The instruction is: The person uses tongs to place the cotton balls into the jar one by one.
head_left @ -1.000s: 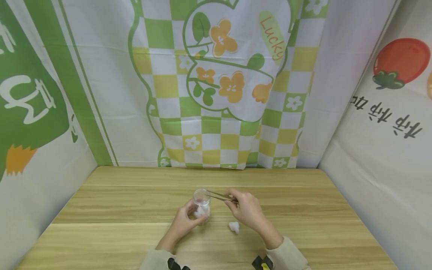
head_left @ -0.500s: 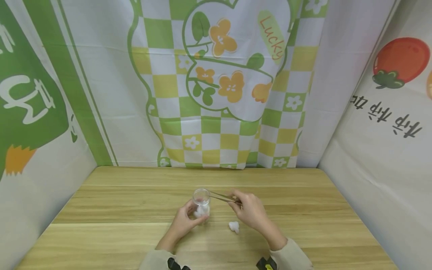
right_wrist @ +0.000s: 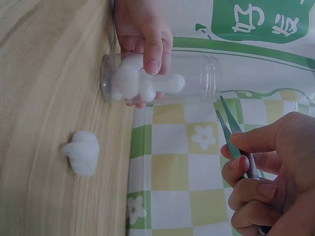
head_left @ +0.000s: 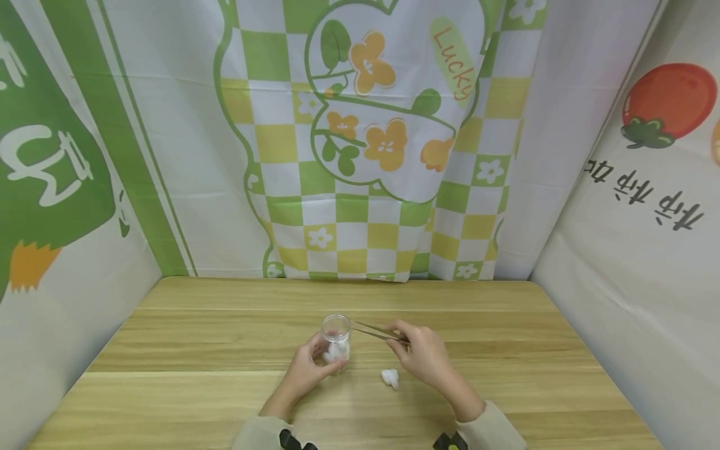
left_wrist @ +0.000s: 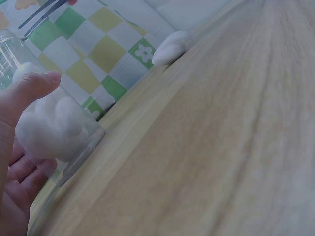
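My left hand (head_left: 306, 370) grips a clear, lidless jar (head_left: 336, 330) that stands upright on the table. White cotton balls (right_wrist: 129, 81) fill its lower part, and one reaches up toward the middle. Between thumb and fingers my right hand (head_left: 422, 354) pinches metal tweezers (head_left: 378, 330), just right of the jar's mouth. Their tips are slightly apart with nothing between them. A loose cotton ball (head_left: 390, 378) lies on the table to the right of the jar, below the right hand; the left wrist view shows this cotton ball (left_wrist: 171, 48) too.
The wooden table (head_left: 225, 337) reaches back to a checked, flower-printed curtain (head_left: 365, 225). White printed cloth (head_left: 635, 262) borders the right side, and a green-and-white cloth (head_left: 84, 250) the left.
My right hand has drawn the tweezers away to the right, their tips going from over the jar's mouth to beside it. The left hand, jar and loose cotton ball stay put.
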`<state>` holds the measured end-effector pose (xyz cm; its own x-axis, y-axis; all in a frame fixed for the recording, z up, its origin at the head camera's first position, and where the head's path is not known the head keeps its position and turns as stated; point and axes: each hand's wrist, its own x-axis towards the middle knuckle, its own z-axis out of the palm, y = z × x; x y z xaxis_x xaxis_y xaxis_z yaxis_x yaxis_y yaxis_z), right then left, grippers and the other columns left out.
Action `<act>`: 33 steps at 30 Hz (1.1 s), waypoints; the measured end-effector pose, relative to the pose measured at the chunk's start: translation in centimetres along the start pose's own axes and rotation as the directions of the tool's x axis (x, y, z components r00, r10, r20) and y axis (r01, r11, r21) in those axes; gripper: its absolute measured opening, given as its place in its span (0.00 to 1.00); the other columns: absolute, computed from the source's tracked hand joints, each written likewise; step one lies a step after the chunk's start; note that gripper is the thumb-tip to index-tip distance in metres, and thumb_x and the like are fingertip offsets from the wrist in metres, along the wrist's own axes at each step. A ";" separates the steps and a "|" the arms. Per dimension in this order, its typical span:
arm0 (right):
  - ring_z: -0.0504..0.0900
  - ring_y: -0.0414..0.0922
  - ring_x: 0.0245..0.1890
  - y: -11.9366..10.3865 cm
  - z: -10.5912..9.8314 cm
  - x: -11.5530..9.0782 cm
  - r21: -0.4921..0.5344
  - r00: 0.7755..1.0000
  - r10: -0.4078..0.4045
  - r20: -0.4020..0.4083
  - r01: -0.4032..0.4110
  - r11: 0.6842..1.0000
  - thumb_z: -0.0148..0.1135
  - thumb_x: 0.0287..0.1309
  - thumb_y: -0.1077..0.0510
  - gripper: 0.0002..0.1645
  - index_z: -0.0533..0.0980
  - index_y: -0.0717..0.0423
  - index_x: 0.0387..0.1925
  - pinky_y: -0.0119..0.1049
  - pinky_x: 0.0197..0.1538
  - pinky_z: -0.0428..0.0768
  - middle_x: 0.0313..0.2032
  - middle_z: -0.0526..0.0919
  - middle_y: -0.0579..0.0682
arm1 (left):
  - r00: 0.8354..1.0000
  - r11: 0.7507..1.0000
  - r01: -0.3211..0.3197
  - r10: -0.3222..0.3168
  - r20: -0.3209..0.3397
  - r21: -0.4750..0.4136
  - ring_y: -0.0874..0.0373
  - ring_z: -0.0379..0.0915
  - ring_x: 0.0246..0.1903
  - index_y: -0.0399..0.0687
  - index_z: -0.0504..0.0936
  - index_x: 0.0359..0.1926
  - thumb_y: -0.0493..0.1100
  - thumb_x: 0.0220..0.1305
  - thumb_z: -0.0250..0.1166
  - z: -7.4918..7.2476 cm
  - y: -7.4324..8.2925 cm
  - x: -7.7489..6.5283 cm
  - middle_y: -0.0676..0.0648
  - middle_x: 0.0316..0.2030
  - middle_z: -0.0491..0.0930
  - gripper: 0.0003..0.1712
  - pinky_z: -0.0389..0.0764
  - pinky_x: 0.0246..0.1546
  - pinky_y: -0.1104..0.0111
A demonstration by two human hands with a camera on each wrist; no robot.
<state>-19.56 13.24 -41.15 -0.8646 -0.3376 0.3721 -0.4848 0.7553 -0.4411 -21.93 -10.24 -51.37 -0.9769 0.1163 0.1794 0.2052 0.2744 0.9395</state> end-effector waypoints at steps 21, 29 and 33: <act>0.60 0.25 0.15 2.1 0.3 -1.2 -0.017 0.996 -0.084 0.010 0.084 0.996 0.66 0.54 0.63 0.09 0.80 0.57 0.39 0.15 0.17 0.54 0.17 0.81 0.46 | 1.000 1.000 0.010 -0.010 0.013 0.007 0.47 0.78 0.55 0.49 0.75 0.59 0.42 0.49 0.75 -0.2 0.0 0.0 0.42 0.53 0.82 0.34 0.77 0.62 0.54; 0.70 0.27 0.17 2.5 0.3 -1.5 -0.001 0.997 -0.060 0.057 0.060 0.998 0.66 0.55 0.63 0.09 0.79 0.56 0.39 0.15 0.18 0.62 0.21 0.84 0.48 | 1.000 1.000 0.002 -0.002 0.004 0.003 0.47 0.79 0.54 0.48 0.76 0.58 0.41 0.48 0.76 -0.1 -0.1 0.1 0.41 0.52 0.83 0.33 0.78 0.60 0.62; 0.69 0.26 0.17 2.9 0.4 -1.7 0.005 0.995 -0.066 0.078 0.066 0.998 0.65 0.55 0.63 0.09 0.80 0.57 0.40 0.15 0.18 0.62 0.21 0.84 0.48 | 1.000 1.000 0.001 -0.001 -0.001 0.001 0.48 0.79 0.53 0.48 0.76 0.57 0.40 0.47 0.76 0.0 -0.1 0.1 0.42 0.50 0.84 0.33 0.79 0.59 0.65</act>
<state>-19.52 15.78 -43.34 -0.8383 -0.4300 0.3353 -0.5416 0.7282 -0.4200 -22.01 -10.30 -51.43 -0.9772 0.1147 0.1785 0.2040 0.2756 0.9394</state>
